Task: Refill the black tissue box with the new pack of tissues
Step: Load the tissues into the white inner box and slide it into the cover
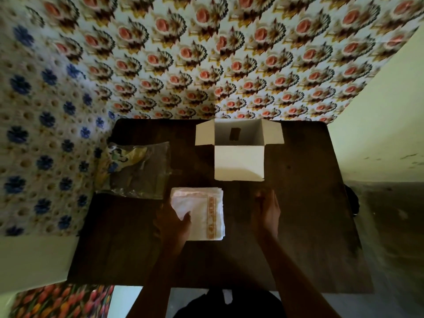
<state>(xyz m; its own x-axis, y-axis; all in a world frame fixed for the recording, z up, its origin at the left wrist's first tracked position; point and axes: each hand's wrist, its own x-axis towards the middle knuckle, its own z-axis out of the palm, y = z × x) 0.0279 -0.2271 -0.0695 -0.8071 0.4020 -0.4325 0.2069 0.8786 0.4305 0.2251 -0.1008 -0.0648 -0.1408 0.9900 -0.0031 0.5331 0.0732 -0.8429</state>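
**Risking a slipped stack before the box**

Lifting the tissues (pixel 199 212) with one hand could let the loose stack fan out or shed sheets, since only the left hand (pixel 174 222) touches it. That grip rests on the stack's near-left corner, thumb on top, on the bench (pixel 302 203). The right hand (pixel 267 208) lies apart, fingers loosely spread, holding nothing. Beyond them the tissue box (pixel 238 162) stands with flaps wide; an emptied wrapper (pixel 137 171) lies left.

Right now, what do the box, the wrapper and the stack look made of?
Box: thin card, matte white inside, crisp folded flaps. Wrapper: clear glossy plastic film, crinkled, with glare. Stack under the left hand: soft white layered paper tissue, orange printed border.
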